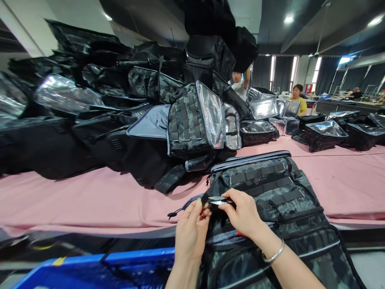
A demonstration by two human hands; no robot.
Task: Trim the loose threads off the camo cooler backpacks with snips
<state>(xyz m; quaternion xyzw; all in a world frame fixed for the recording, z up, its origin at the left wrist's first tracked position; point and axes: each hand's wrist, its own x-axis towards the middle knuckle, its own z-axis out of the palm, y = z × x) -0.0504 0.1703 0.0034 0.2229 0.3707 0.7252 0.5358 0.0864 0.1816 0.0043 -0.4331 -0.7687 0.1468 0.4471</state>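
In front of me a dark camouflage backpack (264,188) lies on the pink-covered table. My right hand (240,210) is closed on small thread snips (217,200), their two silver blades apart and pointing left. My left hand (192,226) pinches the end of a black strap (205,198) at the bag's left side, right by the blade tips. Whether the blades touch the strap or a thread I cannot tell. A zipper pull with a cord (174,214) sticks out left of my left hand. A bracelet (273,252) circles my right wrist.
Black bags with silver linings are heaped at the left (69,94) and centre (192,120); more stand on the pink cloth (99,196) at the right (326,132). A blue plastic basket (120,257) sits below the table edge. People (296,98) are further back.
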